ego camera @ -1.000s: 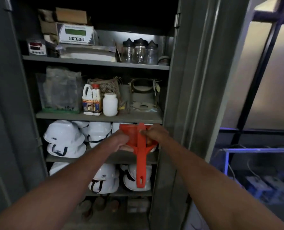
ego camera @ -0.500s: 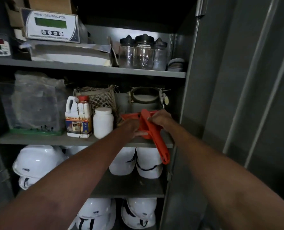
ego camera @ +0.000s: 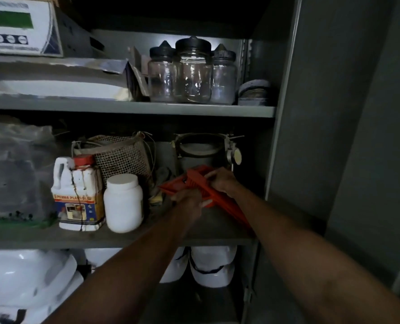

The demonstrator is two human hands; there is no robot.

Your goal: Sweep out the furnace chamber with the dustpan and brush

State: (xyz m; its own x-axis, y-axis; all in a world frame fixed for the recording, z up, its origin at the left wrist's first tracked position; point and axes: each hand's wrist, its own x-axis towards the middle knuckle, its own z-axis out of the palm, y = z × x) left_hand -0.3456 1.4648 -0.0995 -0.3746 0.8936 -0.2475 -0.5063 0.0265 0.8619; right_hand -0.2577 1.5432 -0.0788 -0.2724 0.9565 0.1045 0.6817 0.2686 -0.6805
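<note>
Lowered onto the middle shelf (ego camera: 124, 239), the orange dustpan (ego camera: 194, 183) now lies under both hands: left hand (ego camera: 187, 202) gripping its near edge, right hand (ego camera: 220, 181) curled over the handle base. Sweeping apparently over; no furnace visible.

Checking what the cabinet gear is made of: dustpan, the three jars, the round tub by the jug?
Dustpan: orange moulded plastic by the look, ribbed, matte. Jars: clear and glossy with highlights, glass or clear plastic, dark caps. White tub: opaque white plastic, smooth, with a lid.
</note>
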